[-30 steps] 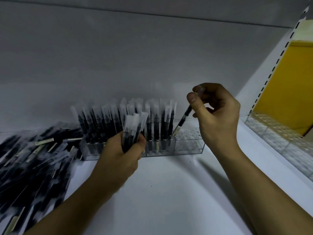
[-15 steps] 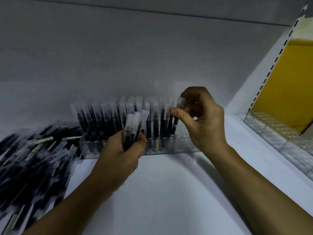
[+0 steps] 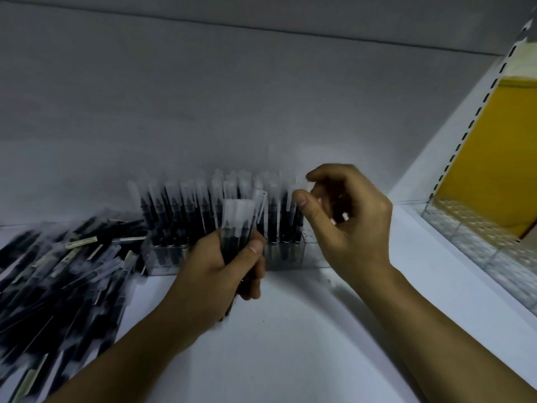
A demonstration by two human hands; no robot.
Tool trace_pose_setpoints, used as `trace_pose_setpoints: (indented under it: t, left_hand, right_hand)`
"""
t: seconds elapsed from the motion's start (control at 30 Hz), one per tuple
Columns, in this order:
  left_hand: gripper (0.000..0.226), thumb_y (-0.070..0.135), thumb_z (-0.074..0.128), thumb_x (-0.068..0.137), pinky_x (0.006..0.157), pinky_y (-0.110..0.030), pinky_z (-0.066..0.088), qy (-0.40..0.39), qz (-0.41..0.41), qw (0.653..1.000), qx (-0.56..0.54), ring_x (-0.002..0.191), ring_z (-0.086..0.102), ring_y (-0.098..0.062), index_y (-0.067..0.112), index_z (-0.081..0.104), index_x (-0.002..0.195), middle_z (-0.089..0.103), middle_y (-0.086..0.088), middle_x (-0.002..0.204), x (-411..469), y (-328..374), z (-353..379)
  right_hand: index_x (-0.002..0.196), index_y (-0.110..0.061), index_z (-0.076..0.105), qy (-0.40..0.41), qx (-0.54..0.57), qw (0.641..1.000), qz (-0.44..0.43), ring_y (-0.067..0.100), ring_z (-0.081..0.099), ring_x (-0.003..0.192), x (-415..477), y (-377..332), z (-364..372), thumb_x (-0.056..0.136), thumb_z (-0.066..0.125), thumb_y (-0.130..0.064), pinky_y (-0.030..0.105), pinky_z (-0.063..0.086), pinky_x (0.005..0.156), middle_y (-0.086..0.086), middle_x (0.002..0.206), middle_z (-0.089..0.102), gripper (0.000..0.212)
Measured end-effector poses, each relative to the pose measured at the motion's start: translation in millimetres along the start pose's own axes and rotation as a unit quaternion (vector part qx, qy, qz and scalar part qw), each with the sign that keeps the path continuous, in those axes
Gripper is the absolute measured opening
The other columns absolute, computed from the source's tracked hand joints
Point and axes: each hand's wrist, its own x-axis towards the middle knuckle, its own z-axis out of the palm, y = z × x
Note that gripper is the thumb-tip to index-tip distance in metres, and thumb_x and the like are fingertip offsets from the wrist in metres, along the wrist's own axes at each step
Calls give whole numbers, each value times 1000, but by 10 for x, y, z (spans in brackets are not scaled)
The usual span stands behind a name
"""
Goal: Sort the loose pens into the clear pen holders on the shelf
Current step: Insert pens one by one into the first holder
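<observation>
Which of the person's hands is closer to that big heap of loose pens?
Left. The left hand is just right of the heap; the right hand hovers farther right.

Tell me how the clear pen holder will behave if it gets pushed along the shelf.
The clear pen holder is packed with upright sleeved pens, so it is probably top-heavy and may tip if pushed high. Resting on the smooth white shelf, it would likely slide if pushed low.
</observation>
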Motion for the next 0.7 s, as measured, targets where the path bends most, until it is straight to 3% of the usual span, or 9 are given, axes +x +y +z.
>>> trace_pose_setpoints:
  t: [0.13, 0.27, 0.4, 0.53, 0.7]
  left_hand:
    - [17, 20, 53, 98, 51, -28, 47, -58, 33, 997, 27, 52, 57, -19, 6, 57, 89, 61, -5, 65, -9, -24, 5]
    - [21, 26, 54, 98, 51, -29, 48, -73, 23, 997, 17, 54, 61, -23, 7, 58, 93, 65, -8, 69, -9, -19, 8]
    - [28, 31, 55, 93, 55, -34, 54, -46, 2, 999, -2, 62, 70, -32, 4, 60, 98, 70, -14, 75, -7, -2, 26]
    - [23, 26, 52, 91, 50, -32, 52, -28, 7, 1000, -1, 57, 65, -27, 4, 56, 92, 68, -11, 74, -12, 20, 43]
    - [14, 12, 50, 97, 42, -25, 40, 5, 52, 998, 40, 43, 50, -15, 1, 54, 89, 63, -5, 63, 1, 10, 37]
  right_hand:
    - [116, -15, 68, -107, 194, 964, 144, 29, 58, 46, -83, -188, 111, 88, 74, -34, 41, 51, 43, 0, 81, 75, 34]
    - [115, -4, 69, -132, 313, 911, 233, 22, 61, 41, -44, -219, 90, 86, 69, -19, 23, 48, 42, 2, 76, 76, 33]
    - [107, -4, 72, -95, 331, 905, 250, 18, 55, 38, 26, -220, 47, 85, 68, -17, 18, 42, 40, 6, 81, 77, 26]
    - [110, -5, 70, -33, 331, 909, 253, 18, 59, 46, 114, -175, -59, 93, 65, -13, 22, 43, 42, 15, 89, 76, 19]
    - [111, -5, 67, -49, 341, 902, 261, 15, 67, 64, 149, -176, -83, 73, 80, -8, 23, 55, 61, 6, 81, 73, 40]
